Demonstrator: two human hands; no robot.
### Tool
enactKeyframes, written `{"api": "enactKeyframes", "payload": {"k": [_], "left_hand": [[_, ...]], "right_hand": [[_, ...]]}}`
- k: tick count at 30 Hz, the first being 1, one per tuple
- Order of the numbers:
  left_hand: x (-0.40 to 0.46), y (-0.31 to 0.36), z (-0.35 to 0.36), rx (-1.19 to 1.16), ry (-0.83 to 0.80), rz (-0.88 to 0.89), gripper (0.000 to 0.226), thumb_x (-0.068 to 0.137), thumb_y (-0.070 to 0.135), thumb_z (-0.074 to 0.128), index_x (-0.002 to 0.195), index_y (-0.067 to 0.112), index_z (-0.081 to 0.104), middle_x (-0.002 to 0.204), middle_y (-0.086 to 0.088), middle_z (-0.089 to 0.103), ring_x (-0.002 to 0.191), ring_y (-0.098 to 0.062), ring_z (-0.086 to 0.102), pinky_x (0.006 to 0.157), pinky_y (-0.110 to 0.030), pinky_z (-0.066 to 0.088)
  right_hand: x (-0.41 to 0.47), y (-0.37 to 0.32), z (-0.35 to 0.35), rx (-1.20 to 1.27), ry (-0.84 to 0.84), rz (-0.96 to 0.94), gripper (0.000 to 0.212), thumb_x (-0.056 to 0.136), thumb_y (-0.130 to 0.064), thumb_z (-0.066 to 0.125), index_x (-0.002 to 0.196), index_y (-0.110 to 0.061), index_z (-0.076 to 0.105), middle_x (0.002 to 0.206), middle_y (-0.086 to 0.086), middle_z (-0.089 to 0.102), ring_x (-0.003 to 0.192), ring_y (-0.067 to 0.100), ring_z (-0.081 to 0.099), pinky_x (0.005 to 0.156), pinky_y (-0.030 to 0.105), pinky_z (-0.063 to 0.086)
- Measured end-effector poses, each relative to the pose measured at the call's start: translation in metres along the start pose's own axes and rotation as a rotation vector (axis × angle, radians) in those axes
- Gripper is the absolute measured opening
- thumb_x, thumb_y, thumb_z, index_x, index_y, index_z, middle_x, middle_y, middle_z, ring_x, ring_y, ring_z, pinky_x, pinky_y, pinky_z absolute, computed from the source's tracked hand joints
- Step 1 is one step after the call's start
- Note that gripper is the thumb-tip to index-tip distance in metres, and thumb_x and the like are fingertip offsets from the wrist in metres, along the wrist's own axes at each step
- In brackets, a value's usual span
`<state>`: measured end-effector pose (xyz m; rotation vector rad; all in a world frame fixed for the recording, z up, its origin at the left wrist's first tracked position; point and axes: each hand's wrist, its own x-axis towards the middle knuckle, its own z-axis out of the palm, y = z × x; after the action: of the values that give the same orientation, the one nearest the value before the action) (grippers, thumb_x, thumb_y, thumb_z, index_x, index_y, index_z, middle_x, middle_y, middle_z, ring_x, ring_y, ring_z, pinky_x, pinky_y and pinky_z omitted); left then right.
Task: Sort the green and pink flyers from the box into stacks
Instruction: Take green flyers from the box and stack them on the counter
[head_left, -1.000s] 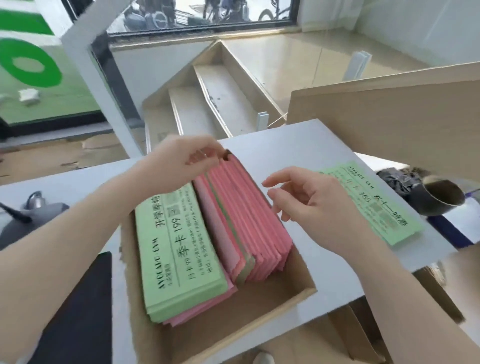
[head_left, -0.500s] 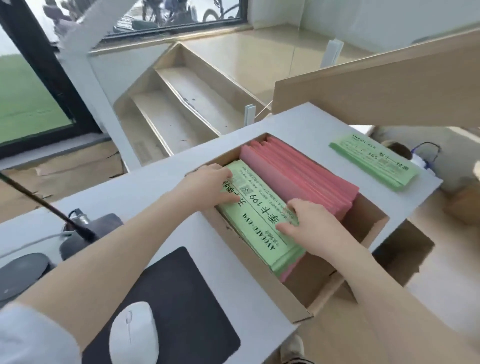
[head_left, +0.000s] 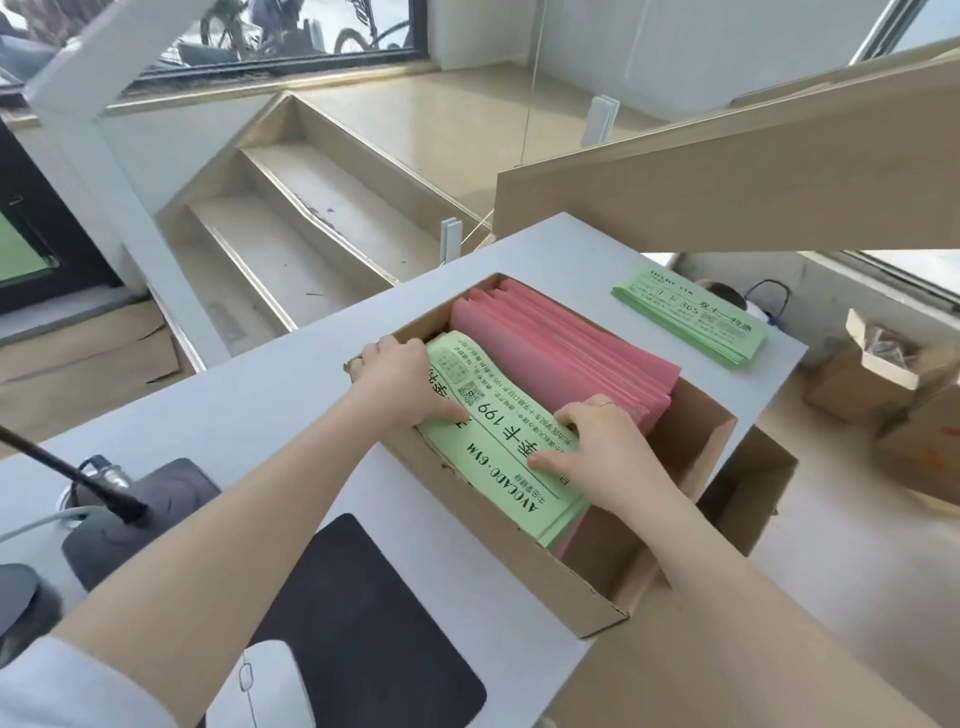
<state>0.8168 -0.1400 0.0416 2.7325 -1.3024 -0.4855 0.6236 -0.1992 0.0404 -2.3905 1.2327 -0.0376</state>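
Both hands still grip green flyers, long axis along box.

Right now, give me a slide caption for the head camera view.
Both hands, left and right, grip the green flyers inside the box.

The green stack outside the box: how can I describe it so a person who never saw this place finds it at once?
Start at the white counter and find the open cardboard box where both hands work. Look past the box to the counter's far right corner: a small green stack lies there flat, alone. Unlike the green flyers in the box, no hand touches it and no pink flyers lie beside it.
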Motion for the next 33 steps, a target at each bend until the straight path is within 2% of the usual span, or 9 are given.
{"api": "enactKeyframes", "payload": {"k": [4, 9, 12, 16, 19, 21, 24, 27, 33], "left_hand": [[-0.010, -0.003, 0.003, -0.297, 0.032, 0.071, 0.050, 0.068, 0.043, 0.077, 0.105, 0.020, 0.053, 0.104, 0.004, 0.063, 0.109, -0.021, 0.054, 0.095, -0.036, 0.037], [-0.039, -0.006, -0.019, -0.877, -0.177, 0.340, 0.041, 0.075, 0.008, 0.075, 0.107, 0.022, 0.055, 0.096, 0.009, 0.069, 0.090, -0.009, 0.068, 0.078, -0.027, 0.056], [-0.052, -0.001, -0.037, -0.783, -0.060, 0.562, 0.046, 0.072, 0.009, 0.077, 0.101, 0.034, 0.051, 0.093, 0.014, 0.067, 0.083, 0.001, 0.065, 0.077, -0.024, 0.055], [-0.063, 0.021, -0.061, -0.621, 0.199, 0.706, 0.051, 0.071, 0.019, 0.079, 0.109, 0.031, 0.048, 0.092, 0.004, 0.065, 0.081, -0.011, 0.063, 0.072, -0.034, 0.053], [-0.062, 0.042, -0.070, -0.927, 0.335, 0.675, 0.059, 0.076, 0.014, 0.074, 0.115, 0.039, 0.038, 0.102, 0.007, 0.056, 0.087, -0.008, 0.063, 0.069, -0.026, 0.056], [-0.053, 0.053, -0.067, -1.167, 0.237, 0.577, 0.052, 0.080, 0.017, 0.071, 0.114, 0.039, 0.040, 0.107, 0.007, 0.059, 0.088, -0.011, 0.066, 0.079, -0.030, 0.055], [-0.039, 0.069, -0.048, -1.006, -0.014, 0.507, 0.019, 0.084, 0.020, 0.066, 0.101, 0.023, 0.060, 0.095, 0.004, 0.072, 0.076, -0.010, 0.066, 0.079, -0.032, 0.052], [-0.026, 0.091, -0.034, -0.865, -0.030, 0.513, 0.009, 0.085, 0.018, 0.065, 0.094, 0.016, 0.067, 0.086, 0.005, 0.073, 0.066, 0.003, 0.063, 0.062, -0.010, 0.045], [0.037, 0.155, -0.033, -1.238, 0.066, 0.337, 0.009, 0.086, 0.006, 0.062, 0.086, 0.015, 0.061, 0.089, -0.003, 0.070, 0.081, -0.015, 0.067, 0.076, -0.025, 0.056]], "right_hand": [[-0.001, 0.001, 0.002, 0.044, 0.049, -0.007, 0.045, 0.078, -0.035, 0.072, 0.116, -0.016, 0.057, 0.115, 0.002, 0.049, 0.110, 0.020, 0.046, 0.095, 0.034, 0.041], [0.001, 0.009, 0.000, 0.182, 0.012, -0.016, 0.041, 0.077, -0.031, 0.073, 0.113, -0.021, 0.056, 0.117, -0.003, 0.051, 0.113, 0.017, 0.049, 0.094, 0.032, 0.042], [-0.004, 0.001, -0.017, 0.548, -0.077, -0.159, 0.063, 0.076, -0.032, 0.072, 0.131, -0.031, 0.042, 0.132, -0.013, 0.052, 0.120, 0.009, 0.051, 0.098, 0.038, 0.044], [-0.015, -0.015, -0.051, 0.842, -0.032, -0.321, 0.025, 0.090, -0.009, 0.058, 0.107, -0.027, 0.063, 0.103, -0.009, 0.072, 0.092, 0.009, 0.069, 0.077, 0.029, 0.055], [-0.018, -0.008, -0.065, 1.075, 0.128, -0.276, 0.020, 0.090, -0.005, 0.055, 0.102, -0.017, 0.066, 0.096, -0.004, 0.074, 0.088, 0.015, 0.071, 0.072, 0.030, 0.057], [-0.014, 0.001, -0.071, 1.300, 0.257, -0.212, 0.019, 0.091, -0.005, 0.052, 0.104, -0.014, 0.064, 0.103, 0.001, 0.073, 0.095, 0.021, 0.069, 0.079, 0.040, 0.056], [0.001, 0.020, -0.083, 1.632, 0.405, -0.130, 0.018, 0.093, -0.008, 0.049, 0.107, -0.013, 0.060, 0.108, 0.003, 0.070, 0.102, 0.023, 0.066, 0.086, 0.043, 0.055], [0.022, 0.045, -0.094, 1.857, 0.431, -0.072, 0.025, 0.094, -0.010, 0.049, 0.117, -0.014, 0.055, 0.112, 0.003, 0.068, 0.104, 0.021, 0.066, 0.088, 0.043, 0.054], [0.064, 0.122, -0.116, 2.058, 0.422, -0.121, 0.030, 0.094, -0.007, 0.044, 0.120, -0.018, 0.055, 0.110, 0.003, 0.070, 0.101, 0.018, 0.067, 0.083, 0.039, 0.057]]}}
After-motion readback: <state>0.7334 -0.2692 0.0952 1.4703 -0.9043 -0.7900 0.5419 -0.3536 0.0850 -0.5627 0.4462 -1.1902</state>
